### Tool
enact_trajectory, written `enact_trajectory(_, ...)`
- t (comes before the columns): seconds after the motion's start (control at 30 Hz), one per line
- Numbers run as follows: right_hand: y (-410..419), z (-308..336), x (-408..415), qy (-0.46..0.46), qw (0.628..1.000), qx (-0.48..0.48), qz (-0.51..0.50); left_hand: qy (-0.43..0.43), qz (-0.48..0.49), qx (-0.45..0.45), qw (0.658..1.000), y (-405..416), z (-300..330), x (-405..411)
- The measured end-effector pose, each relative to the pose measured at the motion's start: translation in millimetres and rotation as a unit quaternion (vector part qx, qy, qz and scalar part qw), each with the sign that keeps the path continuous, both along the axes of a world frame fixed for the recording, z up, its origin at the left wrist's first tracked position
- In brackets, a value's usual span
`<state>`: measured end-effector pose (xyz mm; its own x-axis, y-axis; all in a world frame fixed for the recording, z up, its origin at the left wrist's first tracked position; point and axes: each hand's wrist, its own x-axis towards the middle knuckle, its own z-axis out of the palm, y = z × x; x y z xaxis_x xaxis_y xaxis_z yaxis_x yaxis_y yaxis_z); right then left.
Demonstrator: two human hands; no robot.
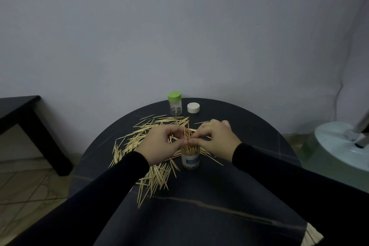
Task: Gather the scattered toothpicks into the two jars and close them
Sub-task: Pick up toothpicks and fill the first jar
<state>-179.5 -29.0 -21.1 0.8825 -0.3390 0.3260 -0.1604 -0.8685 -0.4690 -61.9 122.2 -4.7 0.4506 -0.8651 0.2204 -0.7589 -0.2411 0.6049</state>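
Observation:
An open clear jar (190,160) with a blue label stands mid-table, packed with upright toothpicks. Just above its mouth my left hand (159,144) and my right hand (216,139) meet, both pinching a small bunch of toothpicks (187,135) held upright over the jar. Loose toothpicks (157,176) lie scattered across the dark round table (199,205), mostly left of the jar and behind my hands. A second clear jar (175,104) with a green lid on it stands at the far edge, nearly empty. A white lid (193,107) lies beside it on the right.
A black side table (18,114) stands to the left over a tiled floor. A pale round fan base (339,146) sits on the floor at the right. A grey wall rises right behind the round table.

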Motion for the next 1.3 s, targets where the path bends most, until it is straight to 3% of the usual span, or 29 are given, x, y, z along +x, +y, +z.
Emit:
enact_trajectory(0.17,-1.6,0.9,1.8,0.023,0.997,-0.071,0.012,-0.043,-0.008,-0.009,0.999,0.6,0.5,-1.1)
enact_trajectory(0.37,-8.8,-2.8,-3.0,-0.012,0.999,0.011,0.029,-0.026,0.004,-0.021,0.999,-3.1,-6.5,1.4)
enact_trajectory(0.47,-9.6,-1.1,-5.7,0.068,0.996,0.040,0.048,0.005,0.015,-0.005,1.000,-4.2,-11.3,2.1)
enact_trajectory(0.57,-8.8,-3.6,-3.9,0.148,0.988,0.003,0.043,0.027,0.021,0.014,0.999,-4.8,-14.0,-0.7)
enact_trajectory(0.77,-10.9,-9.7,-1.6,0.160,0.987,0.016,0.023,0.021,-0.010,-0.033,0.999,-1.9,-6.2,-5.8)
enact_trajectory(0.83,-10.7,-9.5,-2.3,0.152,0.988,0.029,0.023,-0.032,-0.007,-0.053,0.998,-0.4,-5.2,-5.3)
enact_trajectory(0.9,-8.7,-7.5,-4.1,0.138,0.989,0.035,0.025,-0.138,-0.030,-0.073,0.987,2.9,-6.1,-5.3)
enact_trajectory(1.03,-7.2,-5.1,-5.5,0.136,0.990,0.025,0.032,-0.338,-0.085,-0.046,0.936,7.9,-22.7,-12.5)
enact_trajectory(1.13,-8.3,-5.3,-5.9,0.134,0.989,0.036,0.042,-0.348,-0.083,-0.005,0.934,8.4,-38.4,-16.1)
enact_trajectory(1.3,-10.1,-10.4,-1.6,0.128,0.991,0.041,0.030,-0.283,-0.115,0.021,0.952,6.2,-38.4,-20.9)
